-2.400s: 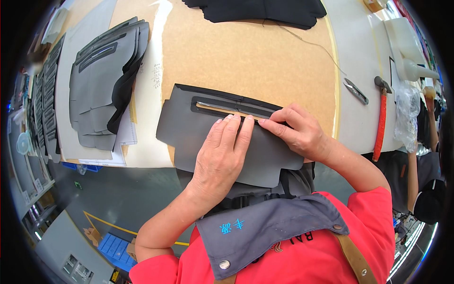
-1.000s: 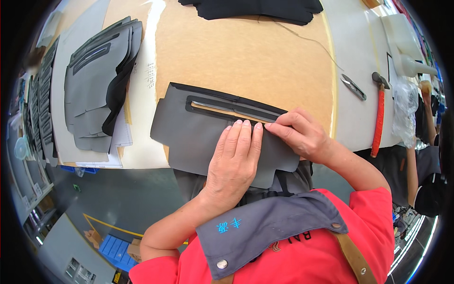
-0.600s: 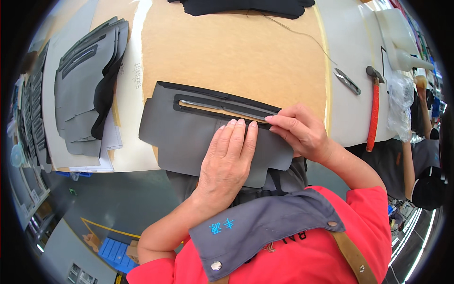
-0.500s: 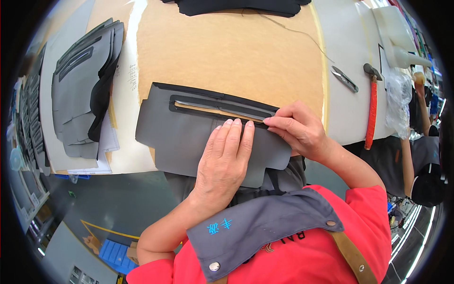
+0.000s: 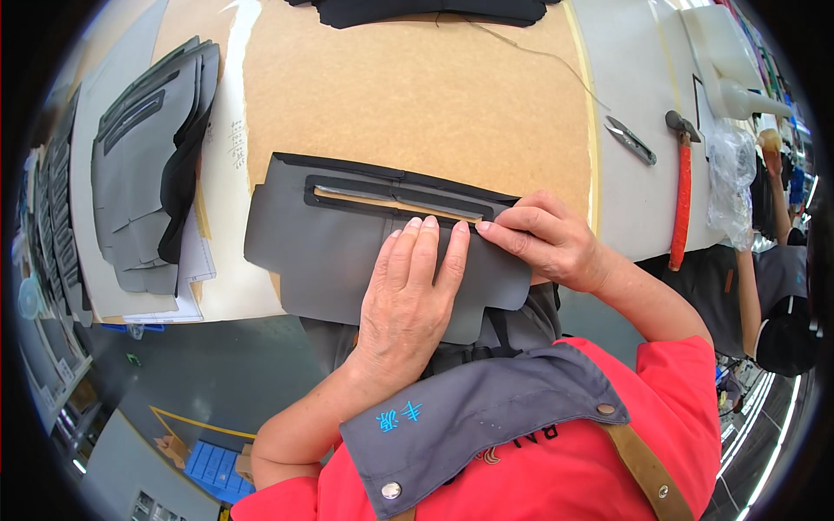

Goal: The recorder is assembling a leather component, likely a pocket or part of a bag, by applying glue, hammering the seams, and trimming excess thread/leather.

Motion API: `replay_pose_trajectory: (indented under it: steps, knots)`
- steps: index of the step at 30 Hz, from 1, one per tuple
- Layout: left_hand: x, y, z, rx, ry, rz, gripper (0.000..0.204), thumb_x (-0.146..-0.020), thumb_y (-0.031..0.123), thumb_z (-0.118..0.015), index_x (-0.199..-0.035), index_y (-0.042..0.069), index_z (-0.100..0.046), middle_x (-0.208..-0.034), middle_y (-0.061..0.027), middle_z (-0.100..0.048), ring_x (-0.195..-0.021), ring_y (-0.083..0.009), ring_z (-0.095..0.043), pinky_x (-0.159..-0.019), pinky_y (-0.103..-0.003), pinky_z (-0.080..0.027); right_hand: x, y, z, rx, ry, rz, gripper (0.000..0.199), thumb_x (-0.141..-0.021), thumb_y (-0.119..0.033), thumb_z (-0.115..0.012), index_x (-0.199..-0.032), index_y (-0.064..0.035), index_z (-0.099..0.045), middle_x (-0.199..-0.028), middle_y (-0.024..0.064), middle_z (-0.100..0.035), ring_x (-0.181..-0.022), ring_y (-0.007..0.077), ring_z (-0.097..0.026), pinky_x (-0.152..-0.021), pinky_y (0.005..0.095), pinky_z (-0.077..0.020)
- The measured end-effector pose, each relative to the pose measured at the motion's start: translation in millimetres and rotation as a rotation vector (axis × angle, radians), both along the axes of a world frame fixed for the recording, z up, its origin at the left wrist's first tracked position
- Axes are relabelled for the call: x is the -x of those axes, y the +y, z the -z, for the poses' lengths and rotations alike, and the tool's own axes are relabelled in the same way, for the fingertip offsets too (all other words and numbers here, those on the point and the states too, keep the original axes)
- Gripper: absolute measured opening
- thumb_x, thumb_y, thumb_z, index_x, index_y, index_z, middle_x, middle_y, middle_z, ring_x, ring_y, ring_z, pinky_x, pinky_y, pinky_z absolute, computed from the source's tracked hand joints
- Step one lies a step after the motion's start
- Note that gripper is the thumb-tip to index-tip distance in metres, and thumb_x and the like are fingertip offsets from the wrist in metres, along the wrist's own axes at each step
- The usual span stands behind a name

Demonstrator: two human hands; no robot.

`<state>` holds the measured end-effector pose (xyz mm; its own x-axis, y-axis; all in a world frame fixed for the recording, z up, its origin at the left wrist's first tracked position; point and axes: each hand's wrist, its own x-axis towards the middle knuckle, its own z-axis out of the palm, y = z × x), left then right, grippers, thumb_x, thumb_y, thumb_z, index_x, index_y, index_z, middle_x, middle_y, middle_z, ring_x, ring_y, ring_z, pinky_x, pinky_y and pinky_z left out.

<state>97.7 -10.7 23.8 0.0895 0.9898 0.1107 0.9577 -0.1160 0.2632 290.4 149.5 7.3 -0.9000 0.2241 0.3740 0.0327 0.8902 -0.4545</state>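
A grey sheet-material panel (image 5: pixel 330 243) lies at the table's near edge, its lower part reaching over the edge. Near its top runs a long narrow slot framed by a black strip (image 5: pixel 347 206), and tan board shows through the opening. My left hand (image 5: pixel 408 286) lies flat on the panel, its fingertips along the slot's lower border. At the slot's right end, my right hand (image 5: pixel 552 239) has thumb and fingers pinched together on the panel's black-edged border. Just what lies between those fingertips is hidden.
Similar grey pieces (image 5: pixel 143 174) are stacked on the left. At right lie thread snips (image 5: pixel 632 141), a red-handled hammer (image 5: pixel 682 200) and a clear plastic bag (image 5: pixel 731 187). Black pieces (image 5: pixel 426 10) sit at the far edge with a loose thread. Another person's arm (image 5: pixel 747 300) shows at far right.
My right thumb and fingers have shifted slightly left along the slot's lower right corner. My left hand stays pressed in nearly the same spot on the panel.
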Motion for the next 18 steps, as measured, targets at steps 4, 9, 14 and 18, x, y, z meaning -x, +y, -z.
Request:
replay_pose_trajectory:
  steps: [4,9,14,18]
  knots:
    - [0.5,-0.7,0.3,0.018,-0.001,0.013,0.054,-0.089,0.009,-0.063,-0.142,0.003,-0.06,-0.131,-0.0196,-0.058,-0.127,-0.0332,-0.058,-0.112,-0.044,-0.049,-5.2,3.1,1.7,-0.024,-0.004,-0.051,0.055,-0.065,-0.016,-0.08,-0.116,0.0009,-0.073,-0.1,0.0073,-0.064,-0.083,0.0233,-0.064,-0.072,0.0345,-0.0558]
    - [0.3,-1.3,-0.6,0.022,0.016,0.017,0.054,-0.09,0.01,-0.062,-0.143,0.003,-0.059,-0.133,-0.02,-0.058,-0.128,-0.0332,-0.057,-0.112,-0.044,-0.048,-4.5,1.5,0.2,-0.013,-0.008,-0.018,0.056,-0.064,-0.016,-0.08,-0.116,0.0012,-0.074,-0.101,0.0072,-0.063,-0.083,0.0231,-0.065,-0.072,0.0344,-0.0566]
    - [2.5,-1.9,-0.9,0.031,0.006,0.024,0.054,-0.09,0.009,-0.062,-0.143,0.004,-0.059,-0.135,-0.0198,-0.057,-0.129,-0.033,-0.057,-0.113,-0.044,-0.048,-8.1,5.4,1.4,-0.053,-0.027,-0.089,0.062,-0.061,-0.016,-0.079,-0.12,0.002,-0.072,-0.103,0.007,-0.063,-0.084,0.0232,-0.065,-0.073,0.034,-0.0571]
    - [1.8,-1.5,-2.4,0.055,-0.003,0.023,0.054,-0.09,0.009,-0.062,-0.143,0.004,-0.059,-0.135,-0.0198,-0.057,-0.13,-0.0331,-0.056,-0.113,-0.044,-0.048,-10.8,6.7,-1.4,-0.034,-0.025,-0.102,0.064,-0.06,-0.016,-0.079,-0.121,0.0025,-0.072,-0.104,0.0069,-0.063,-0.085,0.0231,-0.065,-0.073,0.0335,-0.0573]
